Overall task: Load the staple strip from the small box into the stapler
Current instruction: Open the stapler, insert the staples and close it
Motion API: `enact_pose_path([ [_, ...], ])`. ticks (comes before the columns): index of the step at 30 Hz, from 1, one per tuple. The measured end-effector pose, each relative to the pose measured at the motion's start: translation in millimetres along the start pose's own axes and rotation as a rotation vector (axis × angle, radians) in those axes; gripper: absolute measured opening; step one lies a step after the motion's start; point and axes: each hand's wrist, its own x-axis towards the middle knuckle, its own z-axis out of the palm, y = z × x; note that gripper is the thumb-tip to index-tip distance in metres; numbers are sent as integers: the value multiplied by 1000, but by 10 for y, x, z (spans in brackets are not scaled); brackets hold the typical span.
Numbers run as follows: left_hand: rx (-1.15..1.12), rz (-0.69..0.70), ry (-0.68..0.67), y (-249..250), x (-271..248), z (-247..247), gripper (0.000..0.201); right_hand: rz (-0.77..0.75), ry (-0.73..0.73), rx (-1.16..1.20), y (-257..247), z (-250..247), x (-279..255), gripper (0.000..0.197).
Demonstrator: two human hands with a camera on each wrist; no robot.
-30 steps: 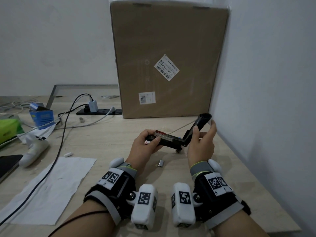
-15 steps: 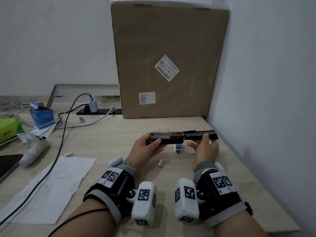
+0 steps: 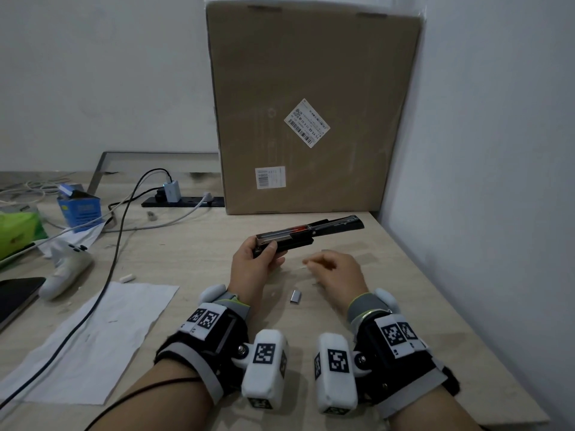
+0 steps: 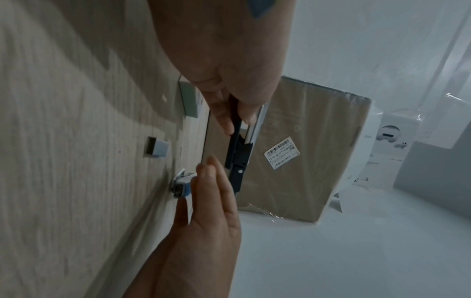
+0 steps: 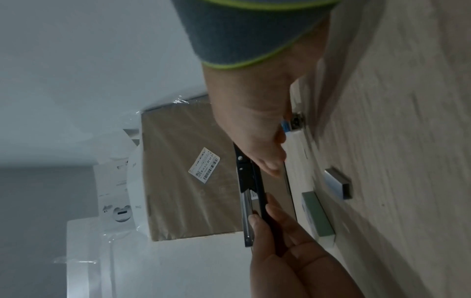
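Left hand [image 3: 252, 265] grips the opened stapler [image 3: 308, 234], lying sideways, tip rightward; wrist views reveal small box [image 4: 181, 185] under relaxed right hand [image 3: 336, 273]

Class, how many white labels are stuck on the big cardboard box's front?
2. A tilted label sits near the middle of the cardboard box; an upright label lies lower left of it. Other faces are hidden.

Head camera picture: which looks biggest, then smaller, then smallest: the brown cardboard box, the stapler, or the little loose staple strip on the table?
1. cardboard box
2. stapler
3. staple strip
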Motion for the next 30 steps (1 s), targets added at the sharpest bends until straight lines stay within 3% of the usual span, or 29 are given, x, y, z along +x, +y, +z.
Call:
enact_pose_path([
  [4, 9, 12, 20, -15, 2, 1, 12, -105, -281, -255, -2, 35, -42, 29],
  [9, 14, 14, 19, -31, 18, -3, 14, -80, -442, -353, -29, 68, -69, 44],
  [15, 24, 9, 11, -32, 17, -6, 15, -84, -460, -393, -29, 26, -55, 18],
  [19, 25, 6, 16, -36, 21, -14, 12, -82, -362, -282, -54, 13, -69, 16],
  [26, 101, -45, -64, -39, 16, 2, 21, -362, 188, -34, -120, -32, -27, 10],
  [30, 157, -93, -215, -42, -50, 51, 23, -420, 233, -101, -105, -40, -2, 10],
])
